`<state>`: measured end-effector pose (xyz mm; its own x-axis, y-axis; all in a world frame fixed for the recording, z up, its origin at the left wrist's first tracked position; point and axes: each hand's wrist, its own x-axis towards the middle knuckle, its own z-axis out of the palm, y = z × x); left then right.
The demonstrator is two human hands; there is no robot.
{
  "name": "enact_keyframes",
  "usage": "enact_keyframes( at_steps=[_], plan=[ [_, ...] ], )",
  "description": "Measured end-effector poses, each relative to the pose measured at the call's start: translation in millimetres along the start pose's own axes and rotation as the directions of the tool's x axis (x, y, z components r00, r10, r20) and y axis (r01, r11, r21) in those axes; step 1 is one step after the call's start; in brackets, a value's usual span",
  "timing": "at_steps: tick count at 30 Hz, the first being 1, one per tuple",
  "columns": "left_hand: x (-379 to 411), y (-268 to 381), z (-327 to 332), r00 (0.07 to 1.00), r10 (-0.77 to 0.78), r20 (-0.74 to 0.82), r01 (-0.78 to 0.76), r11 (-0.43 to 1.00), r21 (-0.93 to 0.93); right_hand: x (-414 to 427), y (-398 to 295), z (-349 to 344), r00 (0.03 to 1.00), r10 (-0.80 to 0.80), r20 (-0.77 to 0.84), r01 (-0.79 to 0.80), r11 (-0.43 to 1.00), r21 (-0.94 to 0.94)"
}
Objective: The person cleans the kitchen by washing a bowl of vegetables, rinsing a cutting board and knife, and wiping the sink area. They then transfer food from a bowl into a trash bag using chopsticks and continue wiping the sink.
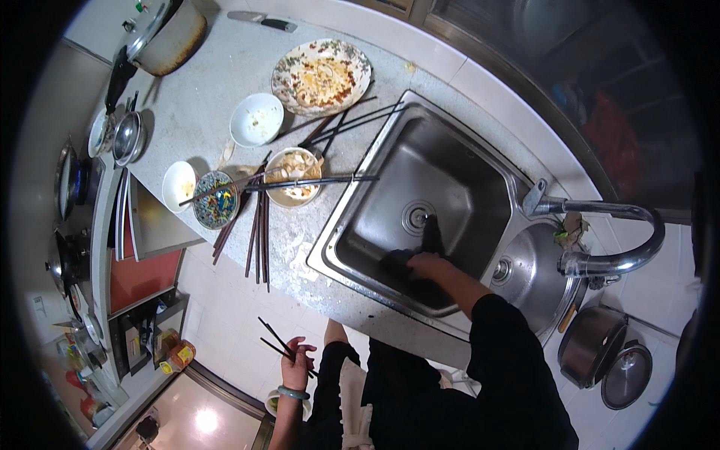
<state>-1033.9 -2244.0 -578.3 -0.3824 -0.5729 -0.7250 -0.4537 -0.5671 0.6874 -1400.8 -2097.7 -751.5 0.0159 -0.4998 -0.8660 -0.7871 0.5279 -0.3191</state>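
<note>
My left hand (297,360) hangs below the counter's front edge and grips a few dark chopsticks (274,341). A green bangle (293,392) rings that wrist. My right hand (430,265) reaches down into the larger stainless steel sink basin (388,185), just in front of its drain strainer (418,218). Its fingers blend into dark shapes there, so I cannot tell whether it holds anything. Left of the basin stands a bowl with food scraps (293,194), with chopsticks (315,183) lying across it; their ends overhang the sink rim.
A patterned oval plate with oily remains (322,79), white bowls (256,120) and a patterned bowl (216,199) stand on the counter. Loose chopsticks (260,236) overhang its front edge. A knife (262,21) lies at the back. The faucet (607,208) arches over the smaller round basin (531,275).
</note>
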Motion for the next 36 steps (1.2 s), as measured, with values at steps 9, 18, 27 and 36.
enact_keyframes(
  at_steps=[9, 18, 27, 36],
  plan=[
    [-0.2, -11.7, -1.7, 0.999, -0.032, -0.034, 0.033, 0.999, 0.022, -32.0, 59.4, -67.1, 0.973, 0.078, -0.219, -0.05, 0.99, 0.129],
    [0.4, -9.8, 9.3, 1.0, -0.017, -0.017, 0.018, 0.998, 0.068, -3.8, 98.4, -88.6, 0.575, 0.362, -0.734, -0.545, 0.838, -0.015],
    [0.0, -7.9, 23.5, 0.999, -0.031, 0.024, 0.031, 0.999, 0.031, -4.2, 93.4, -45.0, 0.65, 0.431, -0.626, -0.54, 0.842, 0.019],
    [-4.2, -10.7, -4.0, 0.999, 0.003, -0.035, -0.003, 1.0, -0.004, -14.6, 19.3, 9.8, 0.874, 0.338, -0.348, -0.328, 0.94, 0.09]
  ],
)
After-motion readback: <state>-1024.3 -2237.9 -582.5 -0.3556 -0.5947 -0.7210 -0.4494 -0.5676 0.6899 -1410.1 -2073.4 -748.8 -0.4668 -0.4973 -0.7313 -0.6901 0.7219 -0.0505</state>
